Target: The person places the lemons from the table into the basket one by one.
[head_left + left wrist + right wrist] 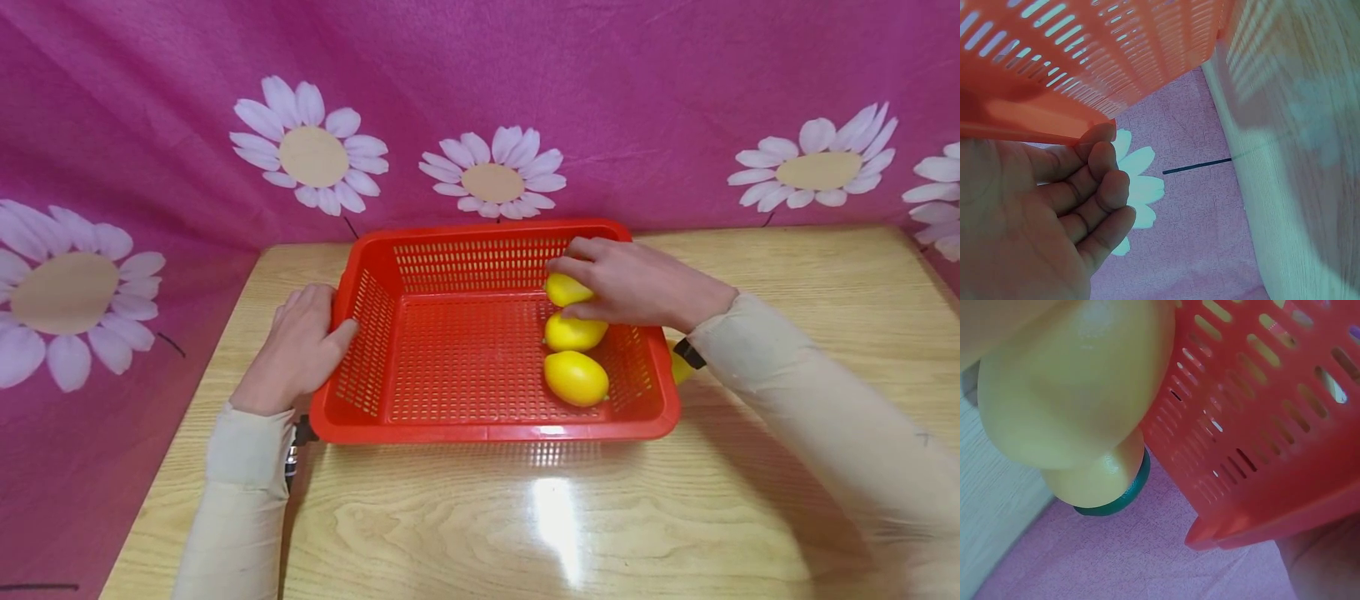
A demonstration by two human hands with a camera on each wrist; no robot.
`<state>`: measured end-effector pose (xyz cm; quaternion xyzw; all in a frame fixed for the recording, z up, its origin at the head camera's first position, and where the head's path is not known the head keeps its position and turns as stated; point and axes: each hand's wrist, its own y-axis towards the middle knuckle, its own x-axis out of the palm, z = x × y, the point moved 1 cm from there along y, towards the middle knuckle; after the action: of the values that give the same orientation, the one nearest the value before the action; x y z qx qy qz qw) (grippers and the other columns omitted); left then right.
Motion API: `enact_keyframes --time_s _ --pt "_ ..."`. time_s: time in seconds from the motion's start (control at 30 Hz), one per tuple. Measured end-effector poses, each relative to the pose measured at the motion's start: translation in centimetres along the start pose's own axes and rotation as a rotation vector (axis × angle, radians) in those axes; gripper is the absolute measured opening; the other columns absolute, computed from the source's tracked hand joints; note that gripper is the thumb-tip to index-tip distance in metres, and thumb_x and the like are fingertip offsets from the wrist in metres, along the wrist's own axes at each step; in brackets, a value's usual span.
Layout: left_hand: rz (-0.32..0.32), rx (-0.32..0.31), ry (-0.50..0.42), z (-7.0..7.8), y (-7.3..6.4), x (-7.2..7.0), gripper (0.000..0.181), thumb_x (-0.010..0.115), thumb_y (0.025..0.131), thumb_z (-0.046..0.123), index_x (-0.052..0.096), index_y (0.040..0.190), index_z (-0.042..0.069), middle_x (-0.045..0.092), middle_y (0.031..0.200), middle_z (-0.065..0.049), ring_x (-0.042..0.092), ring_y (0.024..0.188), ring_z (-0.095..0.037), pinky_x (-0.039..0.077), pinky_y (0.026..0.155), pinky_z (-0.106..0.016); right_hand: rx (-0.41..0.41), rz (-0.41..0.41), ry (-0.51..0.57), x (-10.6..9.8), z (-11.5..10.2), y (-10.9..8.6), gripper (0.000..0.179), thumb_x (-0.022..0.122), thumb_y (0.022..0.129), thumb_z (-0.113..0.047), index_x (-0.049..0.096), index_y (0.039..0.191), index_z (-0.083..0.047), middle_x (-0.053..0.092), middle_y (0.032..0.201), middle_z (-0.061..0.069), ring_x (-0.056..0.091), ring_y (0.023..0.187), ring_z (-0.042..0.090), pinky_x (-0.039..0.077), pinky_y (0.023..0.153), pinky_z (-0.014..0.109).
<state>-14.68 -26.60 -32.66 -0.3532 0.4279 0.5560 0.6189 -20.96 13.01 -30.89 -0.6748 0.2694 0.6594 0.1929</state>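
Note:
A red plastic basket (480, 432) with slotted walls sits on the wooden table. My left hand (296, 350) holds its left rim, thumb over the top edge and fingers along the outside, as the left wrist view also shows. Inside, at the right end, three yellow lemons lie in a row: a far lemon (566, 289), a middle lemon (573, 333) and a near lemon (576, 378). My right hand (626, 283) reaches in over the right rim and grips the far lemon between fingers and thumb, partly covering it. The thumb overlaps the middle lemon.
Outside the basket's right wall stands a rounded yellow object (1072, 387) with a green band (1119, 497), mostly hidden by my right wrist in the head view. The wooden table (420, 517) meets a pink cloth (630, 100) with white flowers behind and at the left.

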Motion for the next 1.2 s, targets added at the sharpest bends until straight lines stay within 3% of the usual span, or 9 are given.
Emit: enact_keyframes --time_s 0.47,0.83,1.2 --pt "-0.005 -0.003 -0.009 0.1 -0.1 0.0 0.034 0.045 0.099 0.025 0.054 0.117 -0.003 0.056 0.105 -0.017 0.046 0.103 -0.034 0.035 0.093 -0.049 0.031 -0.122 0.038 0.1 0.0 0.4 0.059 0.073 0.094 -0.035 0.057 0.144 -0.009 0.062 0.130 0.014 0.060 0.123 0.037 0.053 0.105 0.053" --pt "0.000 -0.002 -0.006 0.0 -0.1 0.1 0.033 0.044 0.099 0.024 0.055 0.114 -0.002 0.056 0.103 -0.016 0.046 0.102 -0.033 0.034 0.089 -0.046 0.035 -0.173 0.027 0.7 0.3 1.1 0.060 0.069 0.098 -0.038 0.054 0.147 -0.007 0.060 0.128 0.015 0.061 0.117 0.034 0.052 0.106 0.050" --pt "-0.004 -0.010 -0.012 -0.1 -0.1 0.1 0.033 0.044 0.099 0.025 0.055 0.115 -0.002 0.057 0.104 -0.016 0.046 0.103 -0.033 0.033 0.089 -0.045 0.003 -0.206 -0.011 0.9 0.4 1.7 0.052 0.069 0.095 -0.029 0.059 0.141 -0.007 0.061 0.123 0.015 0.062 0.106 0.031 0.055 0.100 0.049"
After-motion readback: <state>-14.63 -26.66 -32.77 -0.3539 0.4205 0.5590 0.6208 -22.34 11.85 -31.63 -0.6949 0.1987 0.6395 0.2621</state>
